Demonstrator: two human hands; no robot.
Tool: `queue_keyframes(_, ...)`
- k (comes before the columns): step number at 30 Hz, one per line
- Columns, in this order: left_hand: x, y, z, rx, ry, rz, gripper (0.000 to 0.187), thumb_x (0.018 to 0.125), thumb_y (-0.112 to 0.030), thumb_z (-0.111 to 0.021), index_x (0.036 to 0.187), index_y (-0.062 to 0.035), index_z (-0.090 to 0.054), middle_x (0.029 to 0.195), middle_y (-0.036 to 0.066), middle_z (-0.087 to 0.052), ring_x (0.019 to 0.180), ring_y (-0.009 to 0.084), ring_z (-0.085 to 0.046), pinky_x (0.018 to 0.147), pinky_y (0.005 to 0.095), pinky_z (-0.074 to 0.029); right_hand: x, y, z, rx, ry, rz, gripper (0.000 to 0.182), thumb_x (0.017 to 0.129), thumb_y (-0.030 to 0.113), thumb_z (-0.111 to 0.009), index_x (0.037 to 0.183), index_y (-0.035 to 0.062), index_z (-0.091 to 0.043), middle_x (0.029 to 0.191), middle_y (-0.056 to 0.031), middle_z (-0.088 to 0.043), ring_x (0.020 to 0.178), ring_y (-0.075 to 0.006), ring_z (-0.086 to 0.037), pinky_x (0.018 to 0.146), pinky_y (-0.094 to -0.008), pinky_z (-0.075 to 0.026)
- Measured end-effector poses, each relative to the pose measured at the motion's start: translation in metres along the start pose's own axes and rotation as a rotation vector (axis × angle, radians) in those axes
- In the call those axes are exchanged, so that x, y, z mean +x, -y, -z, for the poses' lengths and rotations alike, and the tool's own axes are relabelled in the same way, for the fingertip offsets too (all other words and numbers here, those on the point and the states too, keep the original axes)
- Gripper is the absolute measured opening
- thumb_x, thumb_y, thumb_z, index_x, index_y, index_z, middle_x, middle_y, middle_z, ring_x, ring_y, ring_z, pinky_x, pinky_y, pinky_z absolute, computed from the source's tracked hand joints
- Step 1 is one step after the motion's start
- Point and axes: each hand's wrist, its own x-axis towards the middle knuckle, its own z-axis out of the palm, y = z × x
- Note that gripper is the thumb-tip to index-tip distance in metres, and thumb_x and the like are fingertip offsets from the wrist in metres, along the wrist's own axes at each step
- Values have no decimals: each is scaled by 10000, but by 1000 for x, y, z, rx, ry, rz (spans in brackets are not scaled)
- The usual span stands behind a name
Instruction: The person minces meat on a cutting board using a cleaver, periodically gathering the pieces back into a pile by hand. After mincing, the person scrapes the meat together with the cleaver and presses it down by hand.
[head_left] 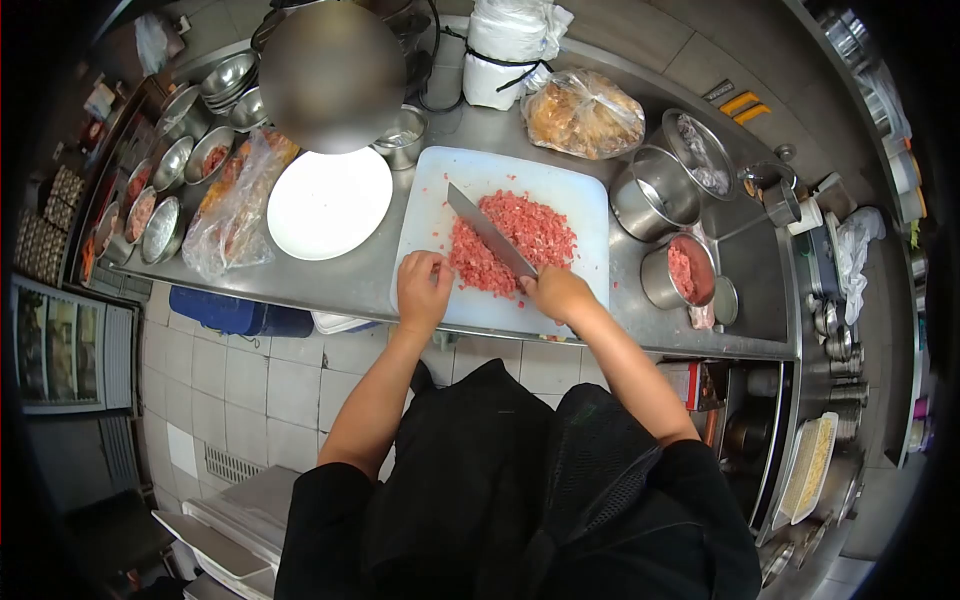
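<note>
My right hand (560, 292) is closed around the handle of a wide-bladed kitchen knife (488, 231). The blade slants up and left across a heap of chopped raw meat (540, 232). Beneath the meat lies a white cutting board (590, 190), with small bits scattered around the heap. My left hand (424, 290) rests at the board's lower left edge, beside the meat, with its fingers curled in. Whether anything sits between those fingers is hidden. To the left of the board is a white oval plate (330, 205) with nothing on it.
A metal pot with raw meat (680, 272) and another steel pot (655, 193) stand right of the board. Behind it sits a plastic bag of brownish food (586, 113). Another filled plastic bag (235, 205) and several metal bowls (172, 160) occupy the left. A blurred patch covers the upper left.
</note>
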Motion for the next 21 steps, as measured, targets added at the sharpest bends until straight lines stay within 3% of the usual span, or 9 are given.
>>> queue_keyframes(3, 0, -1, 2, -27, 17, -1, 58, 855, -54, -649, 858, -5, -618, 853, 125, -613, 810, 283, -611, 745, 385, -495, 2, -8, 10, -147, -124, 149, 427, 997, 370, -484, 1126, -4, -643, 921, -240, -711, 836, -392, -697, 811, -491, -527)
queue_keyframes(6, -1, 2, 0, -20, 5, -16, 56, 850, -52, -651, 857, -6, -619, 852, 123, -613, 805, 284, -610, 749, 390, -490, -11, -7, 18, -5, -254, 147, 432, 999, 375, -477, 1139, 1, -642, 900, -218, -717, 726, -351, -705, 800, -469, -534)
queue_keyframes(7, -1, 3, 0, -21, 0, -17, 56, 850, -52, -651, 857, -6, -619, 852, 123, -613, 805, 284, -610, 749, 390, -490, -4, -8, 13, -8, -257, 150, 432, 999, 375, -477, 1139, 1, -642, 900, -218, -717, 726, -351, -705, 800, -469, -534)
queue_keyframes(9, 0, 0, -1, 10, -4, -14, 48, 842, -45, -646, 851, -9, -616, 848, 121, -614, 800, 288, -606, 751, 394, -485, 7, -9, 0, -54, -55, 43, 412, 1007, 363, -467, 1122, 10, -646, 866, -191, -720, 656, -311, -701, 772, -452, -540)
queue_keyframes(14, -2, 3, -1, -49, -5, -2, 92, 804, -69, -689, 839, -42, -608, 826, 98, -615, 802, 301, -591, 744, 411, -454, -21, 1, 34, 41, -167, 75, 420, 1009, 362, -464, 1098, -8, -641, 775, -157, -709, 633, -284, -700, 696, -432, -548)
queue_keyframes(17, -1, 4, -3, -38, -12, -1, 92, 811, -71, -689, 839, -39, -608, 819, 100, -613, 798, 300, -592, 742, 413, -454, 16, -23, -5, -51, -197, 63, 407, 1012, 349, -459, 1065, -10, -642, 765, -156, -708, 612, -272, -695, 695, -427, -551)
queue_keyframes(18, -1, 4, -5, -25, -5, 9, 92, 815, -73, -688, 839, -38, -606, 816, 101, -612, 796, 299, -591, 741, 414, -453, 11, -18, -3, -37, -97, 37, 406, 1011, 344, -457, 1049, -16, -641, 797, -188, -712, 685, -313, -708, 748, -453, -551)
queue_keyframes(21, -1, 3, 0, -38, 3, -15, 95, 813, -70, -686, 842, -34, -604, 814, 105, -610, 793, 300, -589, 741, 415, -454, -12, 0, 35, -85, -60, 60, 413, 1008, 356, -464, 1063, -14, -641, 863, -227, -713, 803, -374, -707, 800, -474, -543)
